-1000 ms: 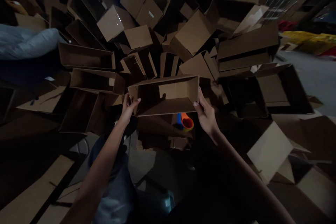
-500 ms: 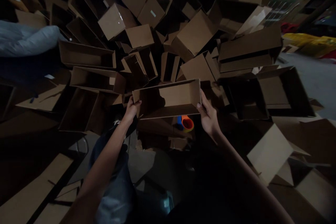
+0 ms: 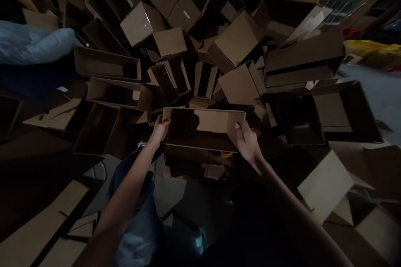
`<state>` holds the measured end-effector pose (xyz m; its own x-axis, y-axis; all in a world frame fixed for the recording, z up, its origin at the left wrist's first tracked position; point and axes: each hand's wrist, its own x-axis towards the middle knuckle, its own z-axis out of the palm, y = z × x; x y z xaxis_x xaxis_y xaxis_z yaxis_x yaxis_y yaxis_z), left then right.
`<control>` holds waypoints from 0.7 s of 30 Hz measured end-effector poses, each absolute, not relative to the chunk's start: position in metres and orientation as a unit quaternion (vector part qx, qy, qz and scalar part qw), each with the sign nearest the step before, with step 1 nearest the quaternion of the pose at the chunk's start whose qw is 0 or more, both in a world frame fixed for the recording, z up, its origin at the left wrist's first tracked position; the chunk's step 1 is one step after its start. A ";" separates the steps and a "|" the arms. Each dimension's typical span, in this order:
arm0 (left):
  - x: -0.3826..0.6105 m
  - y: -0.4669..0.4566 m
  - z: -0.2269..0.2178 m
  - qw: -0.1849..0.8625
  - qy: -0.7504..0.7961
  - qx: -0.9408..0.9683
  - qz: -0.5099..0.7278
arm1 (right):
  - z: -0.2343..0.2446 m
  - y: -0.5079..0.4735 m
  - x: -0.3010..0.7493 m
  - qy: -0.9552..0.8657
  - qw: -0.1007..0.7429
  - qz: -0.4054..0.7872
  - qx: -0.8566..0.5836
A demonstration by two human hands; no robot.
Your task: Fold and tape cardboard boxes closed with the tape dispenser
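I hold an open brown cardboard box out in front of me with both hands. My left hand grips its left end, fingers curled over the edge. My right hand grips its right end, thumb on the rim. The box's open side faces up towards me and it looks empty inside. An orange and blue tape roll lies just under the box, almost fully hidden by it.
A big heap of open cardboard boxes fills the floor ahead and to both sides. Flat cardboard sheets lie at the lower left. A pale sack sits at far left. Yellow bags lie at far right.
Both hands have lowered the box and tipped its opening more towards me. It now covers most of the orange tape roll that showed below it before.
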<state>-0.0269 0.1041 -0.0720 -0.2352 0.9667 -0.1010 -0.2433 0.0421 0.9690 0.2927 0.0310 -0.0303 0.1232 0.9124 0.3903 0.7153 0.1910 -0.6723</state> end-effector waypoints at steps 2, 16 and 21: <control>-0.028 0.105 -0.074 0.523 0.508 0.346 0.590 | -0.030 0.030 0.290 -0.660 0.418 0.105 -0.615; -0.032 0.106 -0.071 0.575 0.488 0.273 0.597 | -0.026 0.025 0.279 -0.680 0.392 0.058 -0.617; -0.034 0.104 -0.071 0.585 0.499 0.241 0.593 | -0.019 0.020 0.277 -0.693 0.393 0.042 -0.603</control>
